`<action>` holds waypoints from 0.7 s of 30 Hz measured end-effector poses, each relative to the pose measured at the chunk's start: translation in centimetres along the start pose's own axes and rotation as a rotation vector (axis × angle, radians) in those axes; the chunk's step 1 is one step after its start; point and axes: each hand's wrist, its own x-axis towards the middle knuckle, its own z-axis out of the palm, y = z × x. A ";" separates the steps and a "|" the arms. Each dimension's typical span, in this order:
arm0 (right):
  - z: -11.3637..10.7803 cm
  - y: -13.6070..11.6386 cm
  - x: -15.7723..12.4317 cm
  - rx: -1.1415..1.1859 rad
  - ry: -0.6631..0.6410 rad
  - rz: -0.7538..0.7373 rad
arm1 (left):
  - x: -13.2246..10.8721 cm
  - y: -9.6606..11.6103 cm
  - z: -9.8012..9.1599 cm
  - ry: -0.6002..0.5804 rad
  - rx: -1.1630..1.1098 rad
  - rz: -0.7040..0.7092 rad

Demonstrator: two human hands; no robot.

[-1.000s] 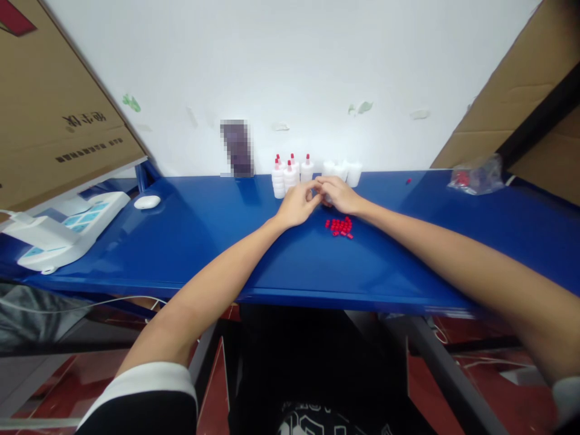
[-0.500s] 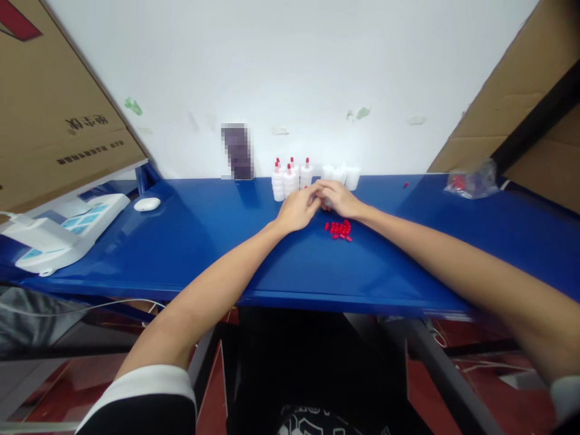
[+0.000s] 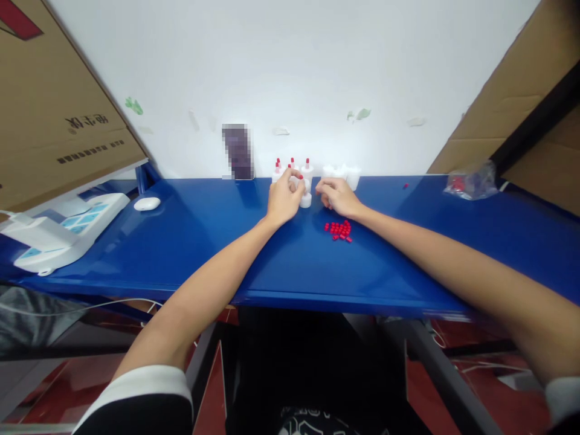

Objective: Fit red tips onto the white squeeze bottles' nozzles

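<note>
Blue tabletop (image 3: 203,241): two hands (image 3: 283,198), perhaps six bottles (image 3: 306,200), one red cap cluster (image 3: 341,229).

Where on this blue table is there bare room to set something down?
Left: between the white oval case and the left hand. Front: between the red cap pile and the table's near edge. Crowded: back middle, where white bottles stand close to that hand and the right hand.

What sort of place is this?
Probably a workstation in a small workshop, though that's a guess: a blue bench holds white, red-tipped bottles and a cluster of small red pieces.
</note>
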 end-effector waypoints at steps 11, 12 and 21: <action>0.2 0.0 0.0 -0.112 0.129 -0.017 | -0.2 -0.7 0.1 -0.136 0.173 0.032; 0.2 0.1 0.1 -0.112 0.130 -0.021 | -0.2 -0.7 0.0 -0.141 0.177 0.030; -0.7 0.4 0.4 0.006 0.136 -0.103 | -1.4 3.0 -1.3 -0.401 0.238 0.424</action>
